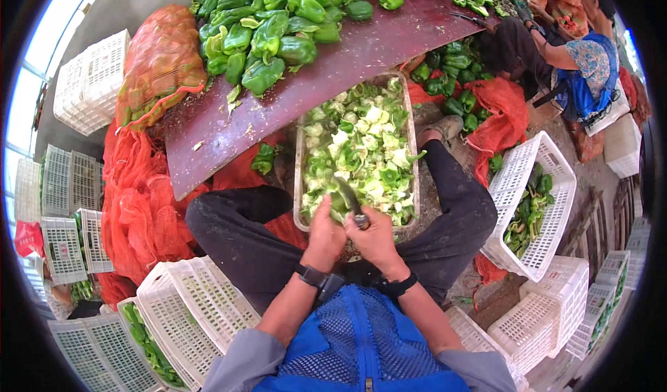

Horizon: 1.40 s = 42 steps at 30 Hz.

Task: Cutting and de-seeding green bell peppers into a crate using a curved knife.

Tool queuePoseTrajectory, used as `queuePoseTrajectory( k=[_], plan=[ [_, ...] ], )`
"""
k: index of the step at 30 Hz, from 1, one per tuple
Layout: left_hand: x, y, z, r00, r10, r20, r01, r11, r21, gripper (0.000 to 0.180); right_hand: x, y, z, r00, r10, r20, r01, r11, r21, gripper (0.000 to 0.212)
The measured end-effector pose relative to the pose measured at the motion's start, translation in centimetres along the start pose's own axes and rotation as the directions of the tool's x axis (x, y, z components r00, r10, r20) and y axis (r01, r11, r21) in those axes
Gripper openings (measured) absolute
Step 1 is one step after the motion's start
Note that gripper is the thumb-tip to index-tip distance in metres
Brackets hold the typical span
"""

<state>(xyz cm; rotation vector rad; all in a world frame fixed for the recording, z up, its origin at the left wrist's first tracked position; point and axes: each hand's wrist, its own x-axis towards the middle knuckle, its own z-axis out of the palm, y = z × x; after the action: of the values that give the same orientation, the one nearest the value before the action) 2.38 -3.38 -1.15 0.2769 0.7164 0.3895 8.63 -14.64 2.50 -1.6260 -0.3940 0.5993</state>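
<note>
My right hand (377, 238) is closed round the handle of a short knife (348, 195), its dark, curved blade pointing up and left. Close beside it, my left hand (325, 234) is closed on a green bell pepper (338, 202), partly hidden by fingers and blade and somewhat blurred. Both hands are over the near end of a pale rectangular tray (300, 177) between my legs. Pale green pepper cores and cut pieces (365, 138) fill the tray.
Whole green peppers (278, 27) are heaped on a dark red board (271, 107) ahead. A full mesh sack (161, 62) and red netting (149, 204) lie left. White crates (198, 298) surround me; one crate (564, 177) holds peppers. Another person (580, 62) sits far right.
</note>
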Motion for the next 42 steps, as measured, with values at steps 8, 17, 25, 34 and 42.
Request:
queuePoseTrajectory(
  k=[8,17,25,34,42],
  plan=[
    [-0.1,4.7,2.1,0.896,0.423,0.136,-0.380,0.571,0.728,0.035,4.5,-0.1,-4.3,0.958,-0.215,-0.187,0.081,0.836,-0.543,0.036],
    [-4.9,11.3,3.4,0.565,0.730,0.385,-0.569,0.007,0.823,0.038,7.8,4.5,-4.3,0.974,-0.214,0.073,0.206,0.710,-0.673,0.051],
    [-21.9,25.4,-5.4,0.194,0.902,0.385,-0.047,-0.384,0.922,0.040,7.3,1.4,-5.7,0.957,0.246,0.157,-0.282,0.917,0.282,0.030],
    [-37.3,29.0,-19.4,0.244,0.956,0.159,0.785,-0.292,0.547,0.059,5.1,-1.0,-3.3,0.859,0.072,0.507,-0.452,0.572,0.684,0.037],
    [-23.7,17.3,-6.4,0.682,0.731,0.037,-0.286,0.219,0.933,0.045,1.5,-6.6,0.2,0.905,0.118,0.409,-0.294,0.869,0.398,0.055]
  ],
)
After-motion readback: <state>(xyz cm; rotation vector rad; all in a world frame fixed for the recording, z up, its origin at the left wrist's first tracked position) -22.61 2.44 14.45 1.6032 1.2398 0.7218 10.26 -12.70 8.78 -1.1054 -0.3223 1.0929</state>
